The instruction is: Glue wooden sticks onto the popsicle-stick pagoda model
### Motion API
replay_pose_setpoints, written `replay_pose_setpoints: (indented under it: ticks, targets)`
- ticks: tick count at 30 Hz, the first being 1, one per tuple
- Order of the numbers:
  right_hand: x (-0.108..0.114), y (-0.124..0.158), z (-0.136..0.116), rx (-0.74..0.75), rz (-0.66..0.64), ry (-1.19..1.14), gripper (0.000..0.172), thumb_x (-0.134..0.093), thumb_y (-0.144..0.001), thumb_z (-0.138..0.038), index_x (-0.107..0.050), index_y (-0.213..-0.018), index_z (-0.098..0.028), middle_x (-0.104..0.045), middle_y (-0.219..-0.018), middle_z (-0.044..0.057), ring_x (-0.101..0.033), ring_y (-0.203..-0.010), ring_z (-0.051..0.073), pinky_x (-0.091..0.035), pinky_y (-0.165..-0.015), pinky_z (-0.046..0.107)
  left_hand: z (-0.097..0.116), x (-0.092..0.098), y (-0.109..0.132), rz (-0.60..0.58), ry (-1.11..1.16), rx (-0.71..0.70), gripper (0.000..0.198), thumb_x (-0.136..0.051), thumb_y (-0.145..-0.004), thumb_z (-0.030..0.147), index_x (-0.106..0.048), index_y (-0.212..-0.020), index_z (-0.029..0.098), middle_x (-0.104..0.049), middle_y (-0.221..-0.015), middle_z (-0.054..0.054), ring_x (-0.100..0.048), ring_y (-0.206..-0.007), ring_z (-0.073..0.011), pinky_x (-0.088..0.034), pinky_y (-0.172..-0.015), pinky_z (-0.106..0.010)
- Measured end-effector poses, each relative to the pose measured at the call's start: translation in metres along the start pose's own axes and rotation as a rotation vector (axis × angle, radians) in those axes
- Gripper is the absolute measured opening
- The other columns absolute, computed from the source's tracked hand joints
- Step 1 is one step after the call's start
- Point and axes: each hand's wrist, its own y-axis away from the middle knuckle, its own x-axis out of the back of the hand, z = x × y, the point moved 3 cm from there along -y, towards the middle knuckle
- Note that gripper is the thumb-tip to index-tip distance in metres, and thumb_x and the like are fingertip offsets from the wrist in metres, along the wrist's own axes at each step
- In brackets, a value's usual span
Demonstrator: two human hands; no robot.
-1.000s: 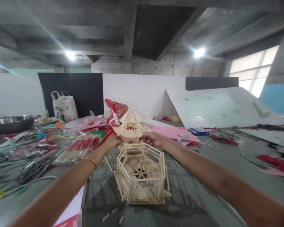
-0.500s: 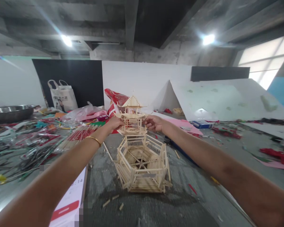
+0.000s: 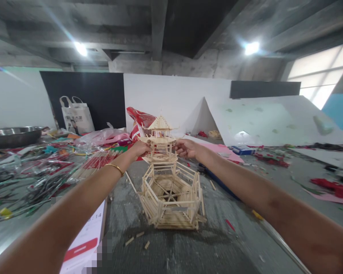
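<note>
Pale wooden-stick pagoda tower [image 3: 161, 140] upright between left hand [image 3: 141, 148] and right hand [image 3: 186, 148].
Located directly beyond a low hexagonal frame of pale wooden sticks [image 3: 175, 221] on the grey tabletop [image 3: 217, 253]; foot hidden, so whether resting or lifted, cannot tell. Hands apart from each other, clamped on opposite sides near the middle roof; exact fingertip contact too small to make out. Against one second earlier: brought from a tilt toward the camera to upright, then practically unchanged over the last half second. Judged a straightening completed, with a steadying hold in hand. Farther out: short pale stick offcuts [image 3: 129, 241] before the frame, red-and-pale slender sticks [image 3: 98, 166] to the left, glossy red plastic bag [image 3: 140, 117] behind the tower.
</note>
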Motion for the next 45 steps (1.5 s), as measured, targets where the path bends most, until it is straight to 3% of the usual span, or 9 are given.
replay_pose_setpoints:
  ticks: [8, 15, 30, 45]
  targets:
    - [-0.001, 0.005, 0.001, -0.006, 0.013, 0.023, 0.008, -0.045, -0.074, -0.012, -0.039, -0.069, -0.015, -0.043, -0.052, -0.005, -0.027, -0.035, 0.002, -0.017, -0.03, 0.009, 0.003, -0.005, 0.008, -0.016, -0.11, 0.0, 0.014, -0.054, -0.083, 0.025, -0.056, -0.079, 0.011, -0.055, -0.068, 0.003, -0.049, -0.052, -0.0056, -0.043, -0.047, -0.019]
    - [-0.005, 0.009, 0.002, -0.019, -0.013, 0.035, 0.005, -0.045, -0.074, -0.012, -0.042, -0.073, -0.015, -0.042, -0.053, -0.005, -0.026, -0.035, 0.002, -0.017, -0.03, 0.009, 0.002, -0.004, 0.012, -0.035, -0.14, -0.003, 0.022, -0.056, -0.082, 0.024, -0.052, -0.064, 0.012, -0.046, -0.053, 0.007, -0.039, -0.042, -0.0033, -0.035, -0.04, -0.017]
    - [-0.006, 0.01, 0.006, -0.048, -0.005, 0.09, 0.004, -0.044, -0.071, -0.01, -0.043, -0.071, -0.014, -0.039, -0.05, -0.005, -0.024, -0.034, 0.002, -0.016, -0.029, 0.01, -0.015, -0.003, 0.005, -0.029, -0.217, 0.14, 0.017, -0.053, -0.084, 0.028, -0.057, -0.084, 0.011, -0.057, -0.071, 0.002, -0.051, -0.053, -0.0059, -0.044, -0.047, -0.019]
    - [-0.004, 0.005, 0.01, -0.056, -0.019, 0.069, 0.006, -0.044, -0.07, -0.009, -0.042, -0.069, -0.014, -0.041, -0.049, -0.005, -0.026, -0.034, 0.002, -0.016, -0.03, 0.01, -0.012, -0.003, 0.014, -0.027, -0.234, 0.14, 0.016, -0.054, -0.084, 0.027, -0.058, -0.086, 0.011, -0.059, -0.076, 0.0, -0.054, -0.059, -0.0077, -0.047, -0.052, -0.022]
